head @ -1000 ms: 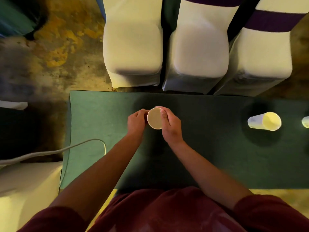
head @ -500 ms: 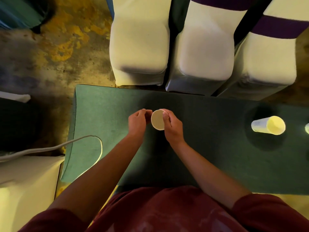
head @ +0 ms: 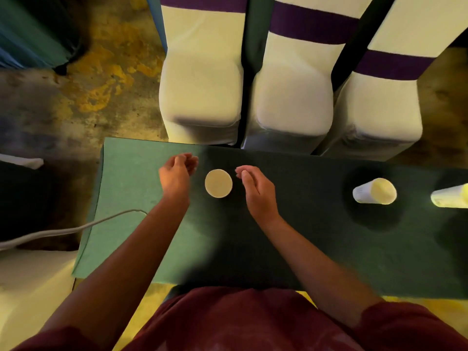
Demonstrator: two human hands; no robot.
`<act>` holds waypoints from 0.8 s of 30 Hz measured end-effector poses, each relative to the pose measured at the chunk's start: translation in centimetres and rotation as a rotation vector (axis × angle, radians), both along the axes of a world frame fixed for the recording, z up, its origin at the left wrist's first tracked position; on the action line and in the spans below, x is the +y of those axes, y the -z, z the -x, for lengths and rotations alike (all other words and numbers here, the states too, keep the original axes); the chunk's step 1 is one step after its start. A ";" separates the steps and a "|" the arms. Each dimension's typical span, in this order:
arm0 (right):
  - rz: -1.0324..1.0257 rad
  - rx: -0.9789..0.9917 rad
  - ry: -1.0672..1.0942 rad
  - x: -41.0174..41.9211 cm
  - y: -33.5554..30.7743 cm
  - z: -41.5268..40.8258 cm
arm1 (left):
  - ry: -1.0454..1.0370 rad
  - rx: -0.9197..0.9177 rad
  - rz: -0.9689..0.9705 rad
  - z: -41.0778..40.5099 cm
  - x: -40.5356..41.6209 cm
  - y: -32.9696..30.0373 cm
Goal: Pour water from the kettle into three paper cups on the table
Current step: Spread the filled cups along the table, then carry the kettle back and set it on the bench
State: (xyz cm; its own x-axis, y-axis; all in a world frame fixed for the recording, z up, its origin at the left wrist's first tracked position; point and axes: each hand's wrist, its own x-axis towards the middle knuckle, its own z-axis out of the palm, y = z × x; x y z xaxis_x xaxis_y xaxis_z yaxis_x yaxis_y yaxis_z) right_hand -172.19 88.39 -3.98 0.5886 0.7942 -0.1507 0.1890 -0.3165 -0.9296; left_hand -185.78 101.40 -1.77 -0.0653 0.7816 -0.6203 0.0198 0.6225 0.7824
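While both hands, the left hand (head: 177,176) and the right hand (head: 255,188), hung loosely spread beside the middle cup (head: 218,183), two more cups (head: 374,191) stood far right; no kettle was visible, so pouring seemingly remained.

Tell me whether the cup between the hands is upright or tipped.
Upright: the cup shows a full round rim from above, standing free on the green table.

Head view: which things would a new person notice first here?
The paper cup stands alone on the green table, between the open left hand and right hand, touching neither. Two more cups sit far right; three white-covered chairs line the far edge.
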 end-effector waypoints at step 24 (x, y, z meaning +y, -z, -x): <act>-0.070 0.142 0.084 -20.7 -5.8 -14.7 | 0.258 -0.072 -0.426 -14.4 -16.3 -8.1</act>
